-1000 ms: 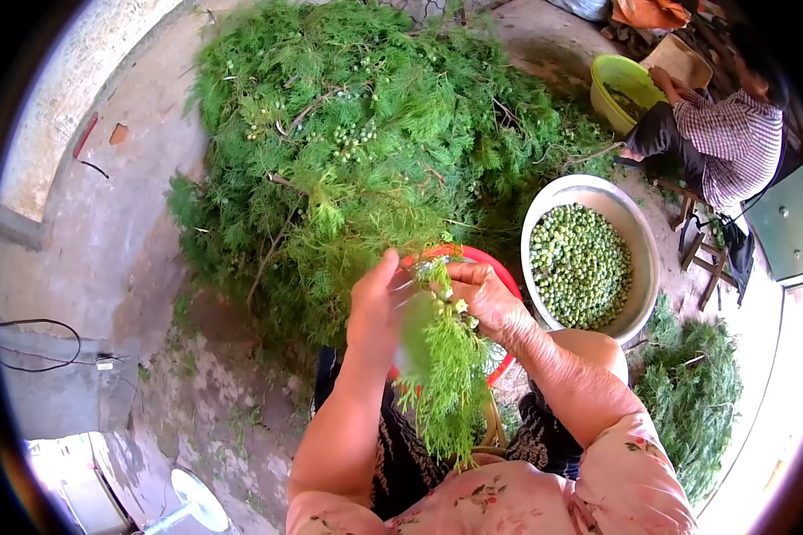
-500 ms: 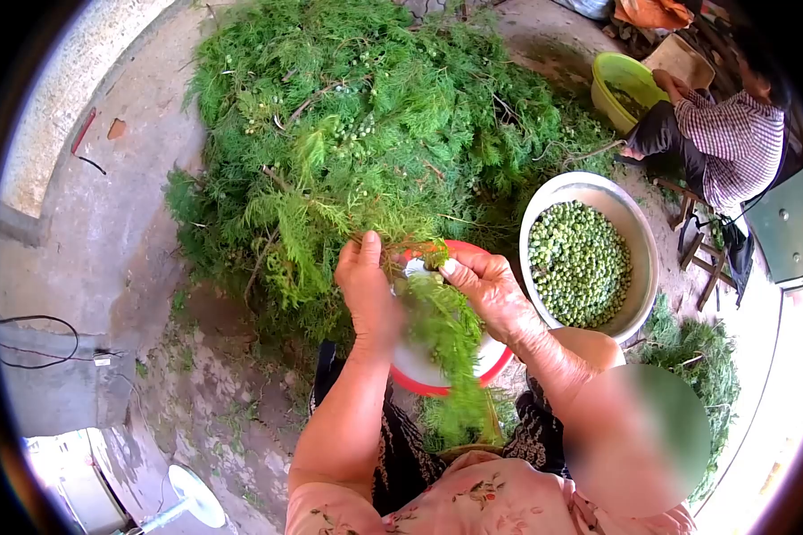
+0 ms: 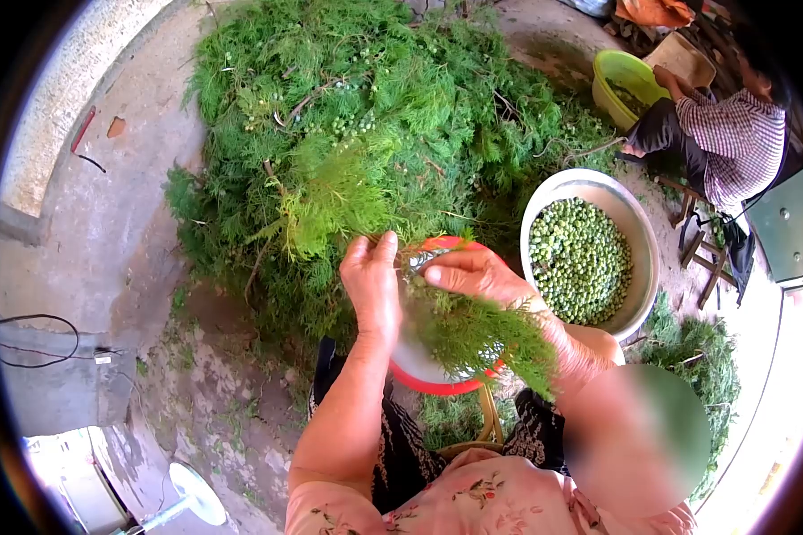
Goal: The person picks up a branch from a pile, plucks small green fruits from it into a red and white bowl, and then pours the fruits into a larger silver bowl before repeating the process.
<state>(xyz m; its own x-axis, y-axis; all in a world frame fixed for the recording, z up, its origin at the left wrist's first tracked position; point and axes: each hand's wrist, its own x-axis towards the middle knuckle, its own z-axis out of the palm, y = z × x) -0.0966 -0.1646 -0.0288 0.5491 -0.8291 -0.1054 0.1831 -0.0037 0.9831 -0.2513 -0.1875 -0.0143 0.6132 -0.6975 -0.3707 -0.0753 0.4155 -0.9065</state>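
A leafy green branch [image 3: 339, 209] is pinched in my left hand [image 3: 370, 281], its feathery end spreading forward over a big heap of green branches [image 3: 401, 116]. To its right, my right hand [image 3: 477, 275] has its thumb and fingers pressed together; whatever lies between them is too small to make out. A feathery sprig [image 3: 486, 343] hangs below my hands, over a white basin with a red rim [image 3: 433, 389]. The hands and foliage cover much of that basin's inside.
Right of my hands stands a large metal basin [image 3: 647, 259] holding green cones [image 3: 580, 259]. Another person [image 3: 732, 138] sits at the upper right beside a yellow-green tub [image 3: 602, 89]. A white fan [image 3: 196, 493] is at the lower left.
The hanging sprig has swung right, towards my right forearm. My right hand has shifted slightly left, and the branch at my left hand has moved and spread over the heap.
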